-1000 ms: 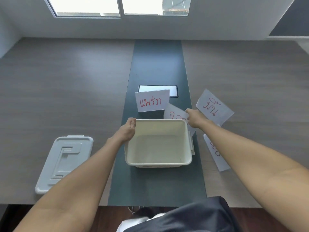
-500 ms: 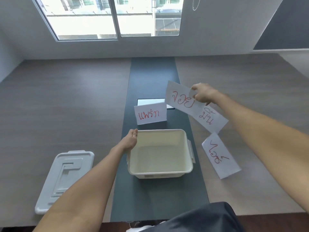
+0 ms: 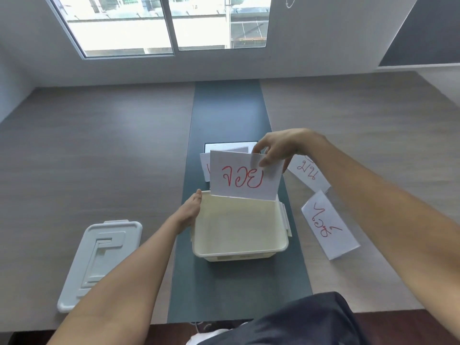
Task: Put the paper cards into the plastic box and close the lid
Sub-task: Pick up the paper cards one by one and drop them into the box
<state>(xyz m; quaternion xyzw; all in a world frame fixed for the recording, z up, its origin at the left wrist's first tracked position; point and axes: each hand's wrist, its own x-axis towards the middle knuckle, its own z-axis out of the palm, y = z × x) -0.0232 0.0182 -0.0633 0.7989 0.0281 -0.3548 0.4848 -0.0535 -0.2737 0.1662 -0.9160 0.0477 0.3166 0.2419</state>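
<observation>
The cream plastic box [image 3: 278, 247] stands open on the dark centre strip of the table. My left hand [image 3: 190, 211] rests against its left rim. My right hand [image 3: 281, 145] pinches the top edge of a white paper card [image 3: 245, 175] with red writing, held upright over the box's far rim. Behind it a second card [image 3: 204, 168] is mostly hidden. Two more cards lie to the right: one [image 3: 308, 174] by my right wrist and one [image 3: 328, 225] beside the box. The white lid [image 3: 99, 260] lies flat at the left.
A dark rectangular panel [image 3: 211, 146] is set into the centre strip behind the cards. The table's front edge runs just below the lid and box. A wall with a window stands behind the table. Dark clothing [image 3: 298, 322] shows at the bottom.
My right hand has carried the card from up at the right down and left, over the box's far rim. The left hand stays on the box's left rim.
</observation>
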